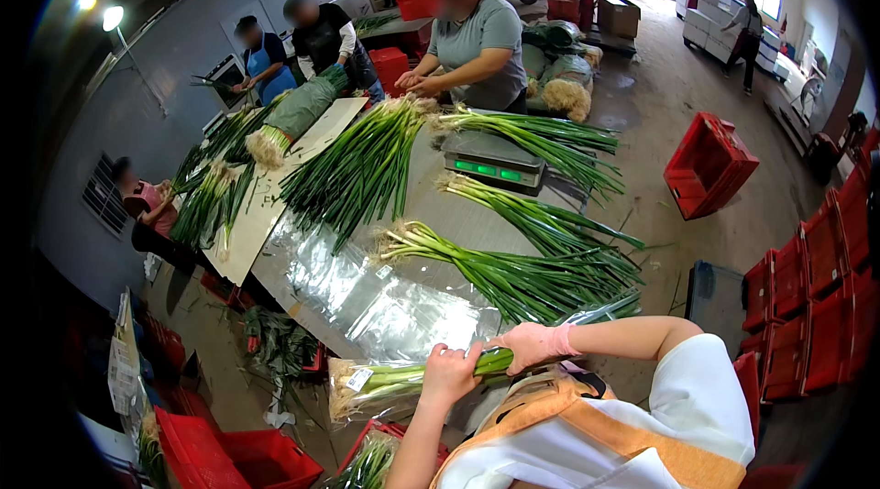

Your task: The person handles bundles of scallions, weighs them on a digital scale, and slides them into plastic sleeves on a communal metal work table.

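Note:
A bunch of green onions in a clear plastic sleeve lies across the front of my body, its roots to the left and a printed label near them. My bare left hand wraps around its middle. Just to the right, my right hand, in a pink glove, grips the same bunch. The sleeve continues past the right forearm, over the leaves of a loose green onion bunch on the metal table. Flat clear plastic sleeves lie on the table just beyond my hands.
A digital scale bears green onions; a large pile lies left of it. Across the table stands a person in a grey shirt; others work at the left. Red crates sit below left, with more stacked at right.

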